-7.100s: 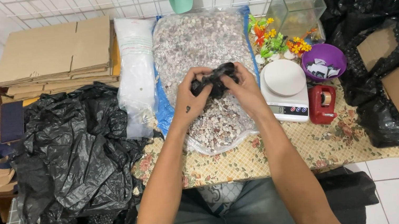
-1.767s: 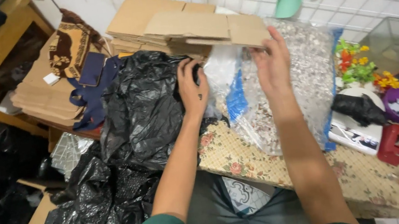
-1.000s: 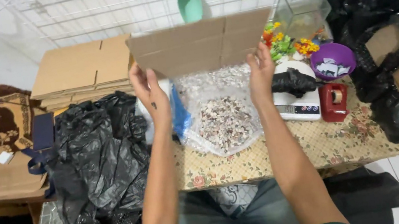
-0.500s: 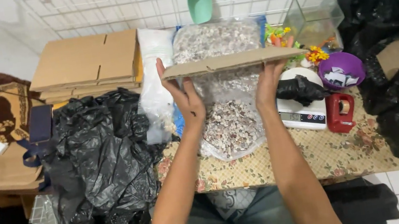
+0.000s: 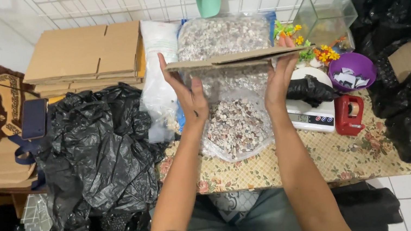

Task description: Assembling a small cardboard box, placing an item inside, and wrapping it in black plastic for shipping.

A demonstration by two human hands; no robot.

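I see the flat cardboard sheet (image 5: 238,58) edge-on, so its faces are hidden from me and only a thin brown strip shows. My left hand (image 5: 187,97) presses its left end with fingers straight and spread upward, and my right hand (image 5: 279,73) does the same at the right end; both are wide and flat against the edges, clamping the sheet between the palms above the desk (image 5: 332,153). The black bundle (image 5: 311,90) covers most of the white scale (image 5: 309,115), whose display I cannot read. The glass tank (image 5: 329,13) is partly masked by plastic flowers (image 5: 310,49).

Against a second ago, the sheet has tipped from face-on to level, and it sits a little lower than half a second back.

A clear bag of mixed pebbles (image 5: 237,121) lies under the sheet; a white sack (image 5: 158,79) lies just left of it. Folded brown cartons (image 5: 83,55) are stacked at the back left, black plastic bags (image 5: 93,150) heaped before them. A purple bowl (image 5: 352,67) and red tape dispenser (image 5: 348,115) stand right of the scale.
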